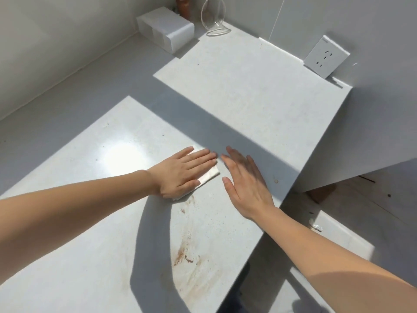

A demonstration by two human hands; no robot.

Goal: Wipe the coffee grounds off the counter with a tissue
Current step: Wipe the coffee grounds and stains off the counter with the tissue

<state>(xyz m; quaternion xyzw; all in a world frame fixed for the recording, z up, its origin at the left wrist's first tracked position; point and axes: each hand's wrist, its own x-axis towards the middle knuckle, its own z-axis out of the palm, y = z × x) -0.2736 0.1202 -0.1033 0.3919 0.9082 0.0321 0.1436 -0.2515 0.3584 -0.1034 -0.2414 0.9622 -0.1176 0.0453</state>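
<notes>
My left hand [184, 172] lies flat with straight fingers on a white folded tissue [212, 175], pressing it onto the white counter [248, 105]. Only the tissue's right edge and corners show from under the hand. My right hand [246, 181] is just to the right of the tissue, fingers straight and together, over the counter and holding nothing. Brown coffee grounds and smears [184, 254] streak the counter nearer to me, below both hands, with finer specks [187, 203] right behind the left wrist.
A white box-shaped holder [165, 30] stands in the far corner beside a brown bottle [183, 5] and a clear glass lid [214, 15] propped against the wall. A wall socket [326, 56] is at the right. The counter's edge [291, 188] drops to the floor on the right.
</notes>
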